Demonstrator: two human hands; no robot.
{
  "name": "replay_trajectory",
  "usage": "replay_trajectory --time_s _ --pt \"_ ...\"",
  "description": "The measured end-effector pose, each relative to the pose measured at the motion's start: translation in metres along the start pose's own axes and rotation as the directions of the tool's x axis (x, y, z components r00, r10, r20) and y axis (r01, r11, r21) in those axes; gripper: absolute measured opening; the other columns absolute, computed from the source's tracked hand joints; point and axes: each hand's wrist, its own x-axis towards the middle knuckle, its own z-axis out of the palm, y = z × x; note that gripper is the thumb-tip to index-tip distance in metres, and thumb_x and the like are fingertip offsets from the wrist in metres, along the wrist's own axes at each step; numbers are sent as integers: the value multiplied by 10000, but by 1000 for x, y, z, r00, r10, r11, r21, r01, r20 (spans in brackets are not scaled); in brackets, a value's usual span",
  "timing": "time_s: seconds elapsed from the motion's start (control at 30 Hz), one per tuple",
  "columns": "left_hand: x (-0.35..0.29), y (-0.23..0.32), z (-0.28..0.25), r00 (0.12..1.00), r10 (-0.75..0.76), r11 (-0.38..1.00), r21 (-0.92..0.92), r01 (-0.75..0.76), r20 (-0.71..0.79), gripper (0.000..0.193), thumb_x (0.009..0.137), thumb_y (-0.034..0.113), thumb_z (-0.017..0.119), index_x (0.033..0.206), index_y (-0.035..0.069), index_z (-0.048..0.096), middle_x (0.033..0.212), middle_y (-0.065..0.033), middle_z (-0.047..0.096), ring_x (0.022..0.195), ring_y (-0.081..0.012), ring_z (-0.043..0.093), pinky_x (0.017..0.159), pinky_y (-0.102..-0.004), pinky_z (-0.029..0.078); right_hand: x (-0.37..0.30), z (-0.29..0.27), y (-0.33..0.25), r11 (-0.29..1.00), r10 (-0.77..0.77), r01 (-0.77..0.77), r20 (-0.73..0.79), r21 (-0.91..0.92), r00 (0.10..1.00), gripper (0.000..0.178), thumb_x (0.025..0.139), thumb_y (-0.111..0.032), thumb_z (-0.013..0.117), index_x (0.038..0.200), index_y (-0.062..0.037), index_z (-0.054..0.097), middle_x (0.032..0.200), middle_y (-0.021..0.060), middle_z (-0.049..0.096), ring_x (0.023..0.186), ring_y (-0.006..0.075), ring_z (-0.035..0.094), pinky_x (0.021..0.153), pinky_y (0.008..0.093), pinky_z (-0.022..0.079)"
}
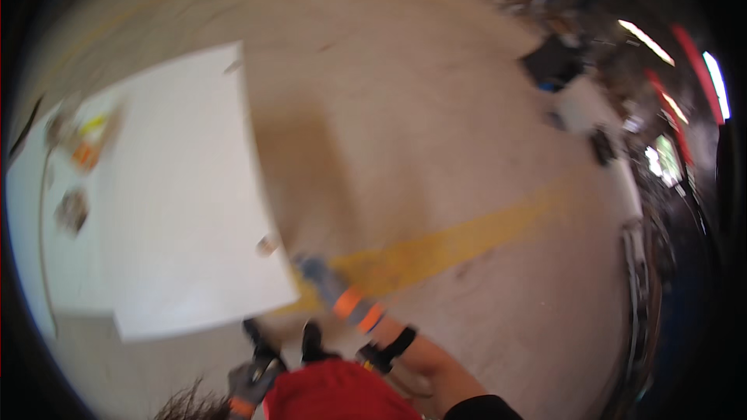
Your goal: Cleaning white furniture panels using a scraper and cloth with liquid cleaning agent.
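Note:
My right hand point(313, 268), in a grey glove with orange bands, reaches out beside the near right corner of a large white sheet or board point(183, 194). Motion blurs its fingers, and I cannot tell whether it touches the edge. Close to my body is my left hand point(255, 381), also in a grey glove with an orange cuff. Its fingers look curled, but blur hides whether anything is in them. A small roundish brown and white thing point(267, 246) lies on the white surface near my right hand.
Farther left on the white surface are an orange and yellow item point(87, 152) and a grey-brown lump point(72, 211). A yellow stripe point(451, 247) crosses the concrete floor. My dark shoes point(313, 342) stand near the sheet. Blurred dark equipment point(552, 62) lines the right side.

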Motion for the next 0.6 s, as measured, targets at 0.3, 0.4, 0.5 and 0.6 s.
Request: replay_trajectory --time_s 0.3,0.4,0.5,0.6 --pt "58 80 -30 922 -245 824 -438 361 300 192 921 254 610 852 76 629 668 -51 596 527 -111 531 444 -242 408 -194 -12 -87 539 5 305 365 -785 931 215 941 -251 486 1034 -111 620 885 62 698 641 170 683 518 281 529" --pt "76 112 -27 891 -203 672 -604 429 407 194 922 268 612 890 77 625 688 -48 594 542 -111 530 456 -242 415 -197 -13 -140 814 325 -207 131 -543 937 205 936 -205 467 1022 -105 624 857 52 693 617 140 671 510 267 517" --pt "78 133 -26 853 -187 441 -735 516 487 205 923 282 613 928 78 620 707 -45 592 557 -111 528 469 -243 423 -181 -17 -170 879 317 -221 172 -423 933 216 935 -189 472 1041 -78 623 854 58 689 599 130 663 505 255 522" --pt "94 137 -34 868 -190 137 -863 486 459 221 923 297 615 965 79 615 727 -43 589 572 -111 527 481 -243 430 -134 -13 -186 897 245 -150 186 -415 951 254 930 -184 504 1122 -55 609 857 63 687 580 133 650 495 252 517"
